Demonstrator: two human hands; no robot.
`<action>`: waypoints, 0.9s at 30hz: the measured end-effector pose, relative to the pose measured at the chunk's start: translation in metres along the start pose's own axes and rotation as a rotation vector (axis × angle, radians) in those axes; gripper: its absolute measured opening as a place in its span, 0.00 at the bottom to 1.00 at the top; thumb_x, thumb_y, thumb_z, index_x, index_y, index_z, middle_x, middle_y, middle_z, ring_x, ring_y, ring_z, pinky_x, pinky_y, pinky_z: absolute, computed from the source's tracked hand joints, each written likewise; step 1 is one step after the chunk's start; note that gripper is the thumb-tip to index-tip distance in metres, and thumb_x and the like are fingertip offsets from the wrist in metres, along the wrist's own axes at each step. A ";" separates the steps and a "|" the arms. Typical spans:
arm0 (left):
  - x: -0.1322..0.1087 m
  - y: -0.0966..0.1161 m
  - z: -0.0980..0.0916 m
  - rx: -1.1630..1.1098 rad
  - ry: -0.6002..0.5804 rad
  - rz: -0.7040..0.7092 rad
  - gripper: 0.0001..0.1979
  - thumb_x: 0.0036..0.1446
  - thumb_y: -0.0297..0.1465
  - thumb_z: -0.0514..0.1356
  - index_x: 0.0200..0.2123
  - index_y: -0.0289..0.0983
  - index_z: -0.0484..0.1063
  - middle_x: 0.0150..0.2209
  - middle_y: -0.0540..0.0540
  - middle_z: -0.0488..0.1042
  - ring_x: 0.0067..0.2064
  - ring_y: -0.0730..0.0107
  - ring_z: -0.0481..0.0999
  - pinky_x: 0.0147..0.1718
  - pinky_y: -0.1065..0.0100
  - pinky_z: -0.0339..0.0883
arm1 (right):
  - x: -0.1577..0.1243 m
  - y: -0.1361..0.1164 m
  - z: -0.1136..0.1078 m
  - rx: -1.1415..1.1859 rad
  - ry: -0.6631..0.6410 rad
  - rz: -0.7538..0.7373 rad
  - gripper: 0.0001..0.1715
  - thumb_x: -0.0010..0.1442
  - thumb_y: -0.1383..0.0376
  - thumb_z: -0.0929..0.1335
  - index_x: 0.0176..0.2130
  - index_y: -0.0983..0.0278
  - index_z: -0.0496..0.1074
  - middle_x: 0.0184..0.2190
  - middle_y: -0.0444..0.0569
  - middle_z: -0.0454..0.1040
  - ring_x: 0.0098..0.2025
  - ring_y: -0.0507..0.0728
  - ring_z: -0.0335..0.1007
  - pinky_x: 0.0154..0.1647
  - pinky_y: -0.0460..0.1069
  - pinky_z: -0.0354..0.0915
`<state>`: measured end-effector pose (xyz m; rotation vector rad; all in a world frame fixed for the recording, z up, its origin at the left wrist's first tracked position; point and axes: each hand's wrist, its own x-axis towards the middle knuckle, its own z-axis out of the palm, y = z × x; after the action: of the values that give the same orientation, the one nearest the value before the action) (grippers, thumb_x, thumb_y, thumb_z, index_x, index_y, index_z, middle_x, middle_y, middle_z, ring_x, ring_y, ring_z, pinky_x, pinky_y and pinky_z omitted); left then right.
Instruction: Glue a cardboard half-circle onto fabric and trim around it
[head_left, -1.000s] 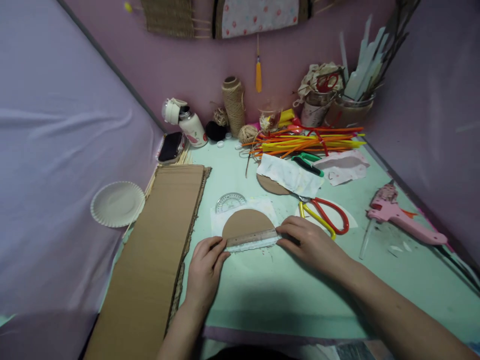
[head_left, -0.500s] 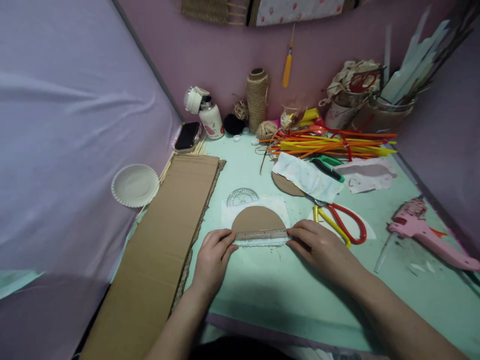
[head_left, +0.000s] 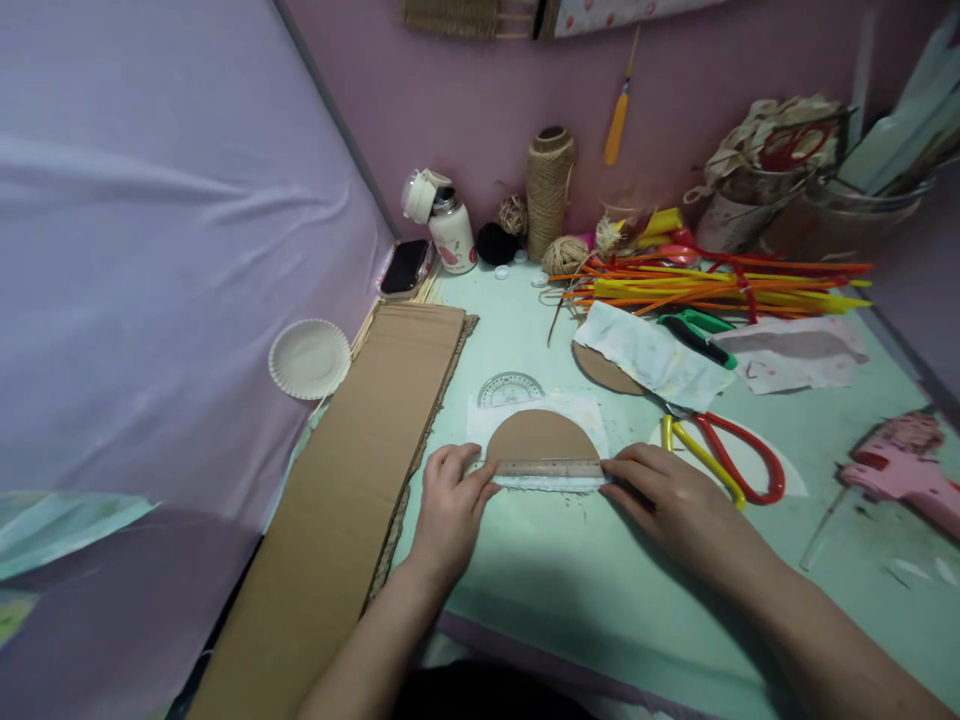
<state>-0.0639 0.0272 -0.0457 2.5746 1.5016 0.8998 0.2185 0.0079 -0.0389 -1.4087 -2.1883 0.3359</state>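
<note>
Lilac cloth walls close round a pale green desk (head_left: 570,590) crowded with craft things. Near its front edge lies a brown cardboard half-round (head_left: 541,437) on a white sheet (head_left: 589,408), and a ruler (head_left: 551,468) rests along the half-round's straight edge. The left hand (head_left: 450,505) has its fingers closed on the ruler's left end. The right hand (head_left: 671,500) grips the right end with its fingertips, so the ruler is held flat at both ends.

By the look of it, the shape is already cut and the ruler is lined up. No drawn line shows along it, and neither hand holds a pen or a blade (the work seems to be at the lining-up stage).

Counted:
- one ruler, one half-round and one protractor (head_left: 510,390) just behind the sheet
- one long cardboard strip (head_left: 360,480) to the left, with one paper plate (head_left: 310,358) beyond it
- one pair of red-and-yellow scissors (head_left: 724,455) just right of the right hand
- one green-handled tool (head_left: 697,330) further back, its kind unclear
- one pink glue gun (head_left: 900,470) at the right edge
- one tall spool of twine (head_left: 550,190) by the wall
- one heap of orange and yellow straws (head_left: 712,285), too many to count
</note>
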 end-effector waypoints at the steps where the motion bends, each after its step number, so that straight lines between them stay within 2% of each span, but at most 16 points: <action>1: 0.000 0.002 0.000 0.032 0.000 0.001 0.08 0.62 0.27 0.61 0.44 0.39 0.77 0.46 0.41 0.75 0.49 0.58 0.71 0.47 0.55 0.72 | 0.000 0.000 0.000 -0.001 0.001 0.000 0.12 0.68 0.64 0.63 0.41 0.63 0.76 0.35 0.53 0.76 0.35 0.59 0.74 0.35 0.53 0.70; 5: -0.001 0.007 0.001 0.038 -0.037 0.058 0.11 0.64 0.23 0.58 0.47 0.36 0.74 0.42 0.41 0.75 0.43 0.61 0.71 0.42 0.59 0.72 | 0.001 -0.001 -0.001 -0.002 0.003 -0.010 0.11 0.68 0.64 0.64 0.40 0.63 0.76 0.35 0.53 0.76 0.35 0.58 0.73 0.34 0.53 0.70; 12: -0.005 0.005 0.004 0.023 -0.083 0.051 0.12 0.67 0.24 0.53 0.49 0.37 0.73 0.43 0.42 0.76 0.45 0.61 0.72 0.42 0.60 0.71 | -0.001 0.002 0.002 0.010 -0.009 0.021 0.11 0.68 0.63 0.64 0.39 0.63 0.75 0.34 0.52 0.76 0.34 0.59 0.74 0.35 0.53 0.69; 16: -0.004 0.003 0.003 0.023 -0.067 0.077 0.11 0.67 0.25 0.53 0.49 0.35 0.73 0.43 0.42 0.75 0.44 0.62 0.71 0.41 0.61 0.71 | -0.001 -0.003 0.000 -0.033 -0.013 0.040 0.14 0.67 0.60 0.65 0.48 0.64 0.73 0.39 0.54 0.76 0.38 0.60 0.74 0.36 0.53 0.70; 19: -0.003 0.003 0.003 0.028 -0.051 0.098 0.10 0.67 0.24 0.53 0.48 0.34 0.72 0.42 0.42 0.75 0.44 0.62 0.71 0.41 0.62 0.71 | 0.000 -0.010 -0.004 -0.084 0.044 -0.022 0.20 0.65 0.58 0.67 0.52 0.66 0.72 0.44 0.58 0.74 0.43 0.63 0.72 0.40 0.55 0.70; 23: -0.001 0.004 0.003 0.056 -0.049 0.092 0.10 0.67 0.24 0.54 0.47 0.34 0.73 0.42 0.42 0.75 0.43 0.63 0.72 0.40 0.62 0.71 | 0.003 -0.013 -0.006 -0.063 0.082 -0.104 0.16 0.65 0.61 0.67 0.48 0.67 0.74 0.43 0.58 0.75 0.43 0.62 0.70 0.43 0.56 0.69; 27: -0.001 0.004 0.002 0.052 -0.052 0.095 0.10 0.65 0.22 0.55 0.47 0.33 0.72 0.42 0.42 0.75 0.44 0.62 0.71 0.41 0.62 0.72 | 0.001 -0.005 -0.005 -0.082 0.064 0.027 0.15 0.65 0.59 0.68 0.45 0.68 0.76 0.41 0.58 0.75 0.42 0.63 0.71 0.42 0.57 0.69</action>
<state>-0.0601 0.0245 -0.0469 2.7038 1.4196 0.8065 0.2168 0.0062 -0.0320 -1.4737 -2.1549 0.2096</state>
